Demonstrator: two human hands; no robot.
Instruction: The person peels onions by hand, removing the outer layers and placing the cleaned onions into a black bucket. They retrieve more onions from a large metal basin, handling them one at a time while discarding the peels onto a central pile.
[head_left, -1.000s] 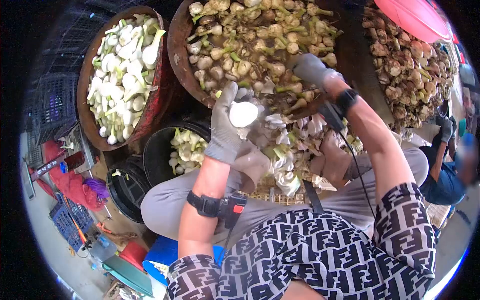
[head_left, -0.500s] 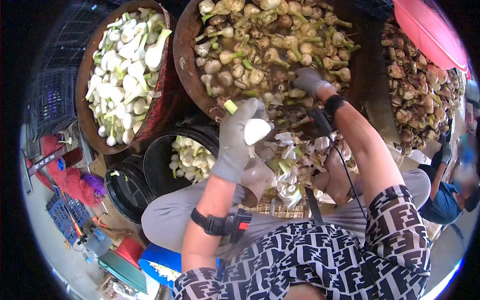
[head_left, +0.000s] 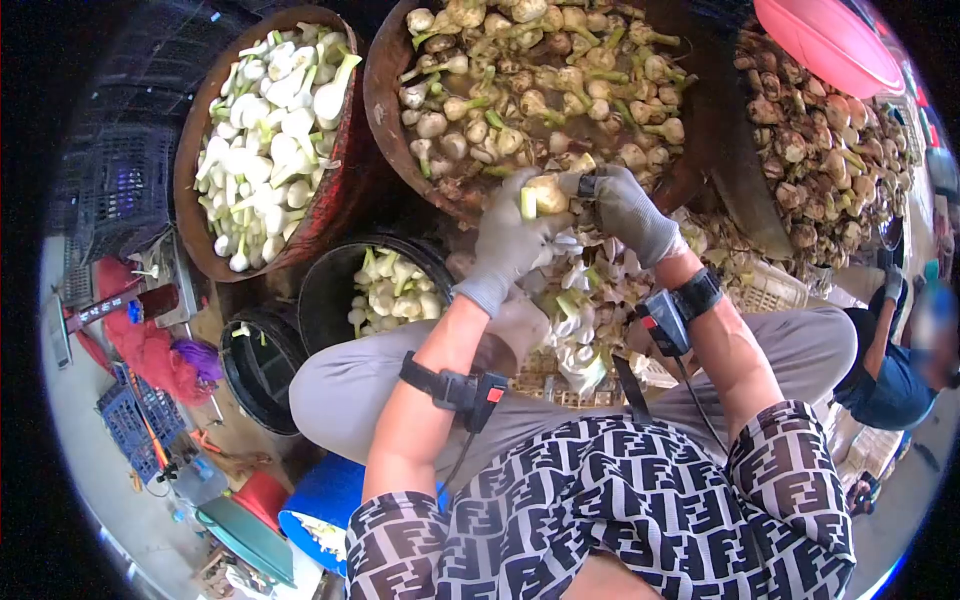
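My left hand (head_left: 515, 228), in a grey glove, is wrapped round a yellowish garlic bulb (head_left: 547, 195) whose cut green stem points down. My right hand (head_left: 627, 212), also gloved, is closed beside the bulb, on a small dark tool (head_left: 587, 186) that I cannot make out well. Both hands are over the near edge of a large round tub (head_left: 385, 110) of unpeeled garlic (head_left: 535, 103) in murky water. Below them, white and purplish peelings (head_left: 583, 335) lie on a woven basket between my knees.
Peeled white garlic (head_left: 275, 140) fills a rusty tub at the left. A black bucket (head_left: 318, 290) holds more bulbs. Brown garlic (head_left: 810, 150) is heaped at the right under a pink basin (head_left: 835, 40). A co-worker (head_left: 890, 375) is at the far right.
My right hand has come back from the tub to meet my left. The peeled white bulb is no longer in my left hand, which now holds a yellowish one.
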